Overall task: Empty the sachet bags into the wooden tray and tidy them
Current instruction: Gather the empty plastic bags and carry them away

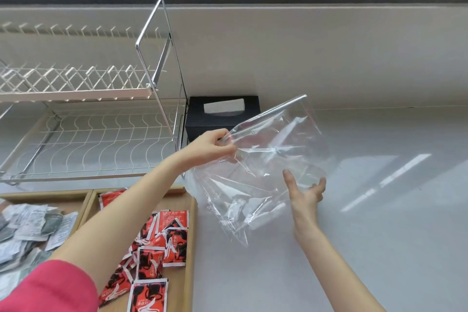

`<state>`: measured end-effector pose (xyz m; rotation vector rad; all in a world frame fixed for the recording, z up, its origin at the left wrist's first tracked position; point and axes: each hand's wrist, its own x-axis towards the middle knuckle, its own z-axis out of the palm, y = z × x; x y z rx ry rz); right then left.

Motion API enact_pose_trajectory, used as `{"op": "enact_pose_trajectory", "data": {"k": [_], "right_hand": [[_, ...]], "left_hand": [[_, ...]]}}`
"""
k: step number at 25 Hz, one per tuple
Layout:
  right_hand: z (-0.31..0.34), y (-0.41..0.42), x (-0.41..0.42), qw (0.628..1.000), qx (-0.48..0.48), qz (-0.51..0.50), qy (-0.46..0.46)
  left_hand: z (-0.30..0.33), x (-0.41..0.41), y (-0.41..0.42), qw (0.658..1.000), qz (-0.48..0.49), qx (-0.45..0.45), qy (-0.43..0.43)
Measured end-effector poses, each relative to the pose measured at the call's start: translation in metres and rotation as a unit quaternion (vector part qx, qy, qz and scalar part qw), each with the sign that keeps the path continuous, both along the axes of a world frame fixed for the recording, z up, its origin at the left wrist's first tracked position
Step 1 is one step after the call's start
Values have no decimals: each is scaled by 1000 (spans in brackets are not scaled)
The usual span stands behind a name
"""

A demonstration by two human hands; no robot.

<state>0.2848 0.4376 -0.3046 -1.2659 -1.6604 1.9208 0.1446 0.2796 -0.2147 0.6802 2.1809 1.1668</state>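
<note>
While the left hand (215,145) is pinching the zip edge of a clear plastic bag (266,159), holding it up over the pale counter (379,210), the right hand (305,192) is reaching toward its lower side, fingers spread and gripping nothing. Red sachets (162,243) are lying heaped in the right compartment of the wooden tray (190,235), grey-white sachets (27,225) in the left. A black tissue box (222,114) is sitting beside the wire dish rack (88,99).

You had one clear bag (266,159), one wooden tray (191,235) with two compartments, one tissue box (215,119), one dish rack (101,88).
</note>
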Motion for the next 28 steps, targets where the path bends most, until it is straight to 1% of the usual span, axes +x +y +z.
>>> {"op": "enact_pose_trajectory", "data": {"k": [3,5,7,10,12,14,16,17,20,23,26,28], "right_hand": [[0,-5,0,992,-113,3,57],[-1,-8,2,975,-202,6,96],[0,-9,3,956,-259,-10,138],[7,-11,3,912,-367,-17,181],[15,-13,0,898,-398,12,185],[21,-17,0,901,-395,53,174],[29,-16,0,901,-390,84,173],[34,-14,1,902,-383,95,176],[43,1,3,910,-337,158,185],[41,15,4,930,-268,212,134],[41,19,7,928,-228,280,95],[38,20,11,931,-196,301,69]], "left_hand": [[5,3,-5,1000,-12,7,0],[11,3,-7,1000,-7,19,0],[21,1,-11,999,8,36,4],[32,-3,-17,993,55,103,-22],[34,-3,-20,982,75,162,-63],[28,-2,-21,967,100,206,-113],[18,-2,-23,962,131,206,-120],[12,0,-24,965,147,189,-107],[-2,13,-28,976,194,92,-35],[-17,25,-31,979,197,5,45],[-26,38,-30,984,168,-8,52],[-28,43,-30,987,148,-32,48]]}}
